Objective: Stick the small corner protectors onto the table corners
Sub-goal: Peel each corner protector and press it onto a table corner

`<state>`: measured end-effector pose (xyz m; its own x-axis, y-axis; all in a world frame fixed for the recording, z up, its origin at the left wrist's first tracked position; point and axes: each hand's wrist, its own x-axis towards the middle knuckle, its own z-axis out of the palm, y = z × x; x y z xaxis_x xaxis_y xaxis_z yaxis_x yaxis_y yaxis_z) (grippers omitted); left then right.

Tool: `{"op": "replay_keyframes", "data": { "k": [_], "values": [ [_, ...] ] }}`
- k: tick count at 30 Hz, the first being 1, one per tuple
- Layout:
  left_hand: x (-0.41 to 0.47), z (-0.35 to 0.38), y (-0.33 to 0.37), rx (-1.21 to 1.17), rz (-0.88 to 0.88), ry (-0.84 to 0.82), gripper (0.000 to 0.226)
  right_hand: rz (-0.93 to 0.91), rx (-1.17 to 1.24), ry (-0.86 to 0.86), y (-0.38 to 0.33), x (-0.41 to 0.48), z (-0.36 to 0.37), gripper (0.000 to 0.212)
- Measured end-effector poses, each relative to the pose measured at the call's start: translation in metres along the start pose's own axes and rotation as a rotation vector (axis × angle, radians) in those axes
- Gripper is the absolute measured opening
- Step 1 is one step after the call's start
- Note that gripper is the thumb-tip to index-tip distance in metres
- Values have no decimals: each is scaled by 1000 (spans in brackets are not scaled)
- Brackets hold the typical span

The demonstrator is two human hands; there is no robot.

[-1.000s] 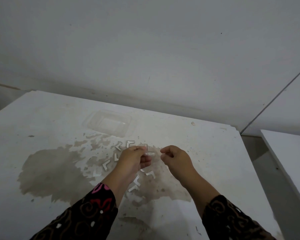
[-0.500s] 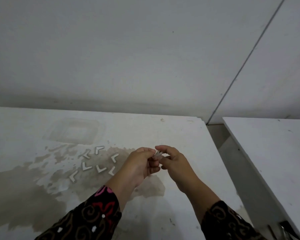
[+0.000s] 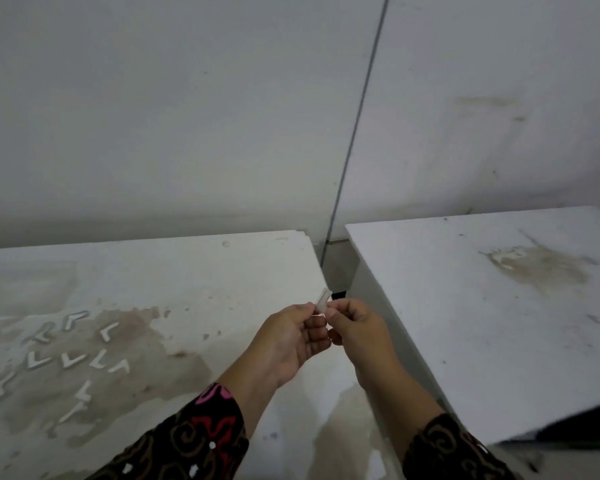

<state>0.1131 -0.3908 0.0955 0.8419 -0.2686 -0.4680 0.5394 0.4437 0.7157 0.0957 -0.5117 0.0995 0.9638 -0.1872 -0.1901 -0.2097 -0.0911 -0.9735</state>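
A second white surface [image 3: 465, 306] stood at three o'clock of the hands, parted from the stained surface [image 3: 222, 268] by a narrow gap. A thin dark line [image 3: 357, 116] ran up the pale wall [image 3: 153, 116] at twelve o'clock. The stained surface's far right corner [image 3: 305, 237] showed at twelve o'clock too, beyond the fingertips. A broad brown stain [image 3: 160, 344] spread toward nine o'clock. On it lay a scatter of loose corner protectors [image 3: 71, 360], small white L-shaped pieces, well apart from the hands.

The left hand [image 3: 291, 341] and right hand [image 3: 357, 330] met over the right edge of the stained surface, with dark patterned sleeves [image 3: 194, 438] at both wrists. Between them was one corner protector [image 3: 323, 301], a small pale, half-clear piece poking up toward twelve o'clock above the fingertips. The left grip pinched it between thumb and forefinger. The right grip, fingers curled, pinched at its lower end from three o'clock. It was too blurred for me to make out its exact shape.
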Motion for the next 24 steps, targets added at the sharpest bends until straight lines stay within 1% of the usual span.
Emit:
{"op": "replay_keyframes", "data": {
  "k": [4, 8, 10, 12, 14, 18, 20, 24],
  "values": [
    [12, 63, -42, 35, 34, -49, 11, -51, -105, 50, 5, 1, -69, 8],
    [22, 107, -72, 58, 53, 26, 17, -90, -167, -21, 6, -2, -125, 11],
    [25, 122, -82, 55, 52, 59, 14, -80, -219, -46, 9, -1, -148, 12],
    [27, 135, -89, 73, 44, 88, 11, -75, -287, -34, 12, 4, -168, 24],
    [31, 143, -92, 116, 37, 108, 11, -91, -317, -36, 11, 10, -179, 31],
    [42, 156, -89, 183, 39, 98, 13, -140, -356, -90, 7, 32, -185, 39],
    [52, 159, -85, 198, 43, 82, 13, -124, -351, -95, 8, 46, -183, 38],
    [74, 160, -77, 229, 37, 61, 14, -110, -362, -86, 7, 69, -184, 28]
  ]
}}
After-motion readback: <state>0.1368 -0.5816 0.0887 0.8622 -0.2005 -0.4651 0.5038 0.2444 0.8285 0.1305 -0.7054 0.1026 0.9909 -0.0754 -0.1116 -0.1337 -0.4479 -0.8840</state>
